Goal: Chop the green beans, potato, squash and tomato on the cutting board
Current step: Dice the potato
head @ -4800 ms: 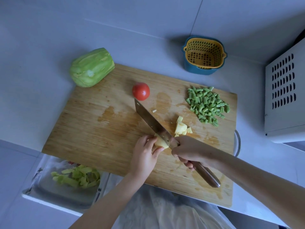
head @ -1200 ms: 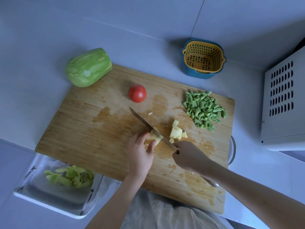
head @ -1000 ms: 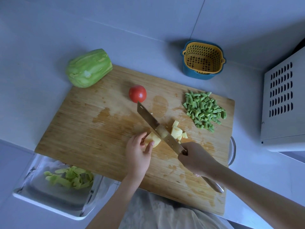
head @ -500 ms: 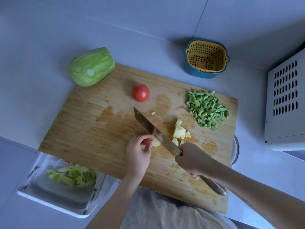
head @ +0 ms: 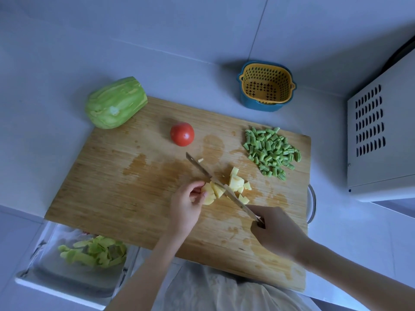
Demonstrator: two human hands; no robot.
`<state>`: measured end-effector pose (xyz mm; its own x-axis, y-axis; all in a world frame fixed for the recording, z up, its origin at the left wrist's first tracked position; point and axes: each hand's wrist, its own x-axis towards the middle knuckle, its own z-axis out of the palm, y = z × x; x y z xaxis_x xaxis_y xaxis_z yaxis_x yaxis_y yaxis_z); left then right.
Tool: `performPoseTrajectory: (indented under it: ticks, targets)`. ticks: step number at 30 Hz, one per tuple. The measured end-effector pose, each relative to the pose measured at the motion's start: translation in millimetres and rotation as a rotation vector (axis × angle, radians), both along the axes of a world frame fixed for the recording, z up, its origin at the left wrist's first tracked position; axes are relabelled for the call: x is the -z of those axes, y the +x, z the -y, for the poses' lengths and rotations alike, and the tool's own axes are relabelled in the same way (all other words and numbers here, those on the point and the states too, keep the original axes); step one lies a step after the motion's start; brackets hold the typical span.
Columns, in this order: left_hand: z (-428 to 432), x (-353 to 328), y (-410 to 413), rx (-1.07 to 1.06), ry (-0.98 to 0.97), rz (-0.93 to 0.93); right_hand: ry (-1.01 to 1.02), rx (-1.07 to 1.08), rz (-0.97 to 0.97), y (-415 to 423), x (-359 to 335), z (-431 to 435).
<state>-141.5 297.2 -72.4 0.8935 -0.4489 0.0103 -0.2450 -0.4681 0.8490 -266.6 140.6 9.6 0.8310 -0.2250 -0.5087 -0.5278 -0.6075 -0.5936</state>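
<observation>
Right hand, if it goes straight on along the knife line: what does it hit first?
Probably the cut potato pieces beside the knife, just ahead of the right hand, which grips it pointing up-left. After them, the potato chunk held by the left hand. Height above the board is unclear.

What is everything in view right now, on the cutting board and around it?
cutting board: one, light wood, centre of view.
squash: one, pale green, at the board's far left corner.
tomato: one, red, whole, far middle of board.
green bean pieces: one pile, green, board's far right.
potato: one yellow piece mid board; cut chunks right of it.
knife: one, steel, blade against the potato.
strainer basket: one, yellow, inside a blue bowl beyond the board.
tray: one, pale, near left, holding green peelings.
appliance: one, white, vented, far right.
left hand: holds the potato.
right hand: grips the knife handle.
</observation>
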Motion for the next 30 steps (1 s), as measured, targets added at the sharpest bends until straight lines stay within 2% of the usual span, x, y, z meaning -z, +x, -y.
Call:
performPoseTrajectory:
  ticks: [3, 6, 8, 10, 14, 16, 19, 24, 27, 30]
  targets:
    - [-15.4, -6.6, 21.9, 0.016, 0.011, -0.124, -0.126, -0.1, 0.032, -8.0, -5.6, 13.0]
    - [-31.6, -26.0, 50.7, -0.066, -0.029, -0.277, -0.274, -0.273, 0.058, -12.7, -9.5, 30.4]
    - [-33.4, -45.9, 66.9, -0.04, -0.057, -0.247, -0.383, -0.386, 0.045, -12.4, -9.9, 40.2]
    - [-22.5, -66.9, 74.0, 0.157, -0.027, -0.175, -0.503, -0.503, 0.027, -7.3, -8.8, 45.0]
    - [26.4, -75.7, 56.8, 0.795, 0.198, 0.018, -0.606, -0.632, 0.064, 6.6, -5.6, 47.7]
    - [46.5, -65.2, 48.0, 0.932, 0.321, 0.075, -0.633, -0.669, 0.097, 10.8, -5.0, 49.6]
    - [57.2, -50.7, 49.4, 0.908, 0.336, 0.019, -0.664, -0.709, 0.12, 13.6, -4.6, 53.0]
    - [49.2, -38.0, 58.3, 0.879, 0.356, 0.037, -0.648, -0.678, 0.127, 7.0, -1.1, 70.7]
    - [38.3, -36.7, 64.5, 0.754, 0.218, -0.053, -0.553, -0.55, 0.11, -4.8, -2.3, 86.8]
    - [19.0, -27.9, 67.8, 0.475, -0.006, -0.148, -0.34, -0.397, 0.061, -15.0, -5.8, 102.7]
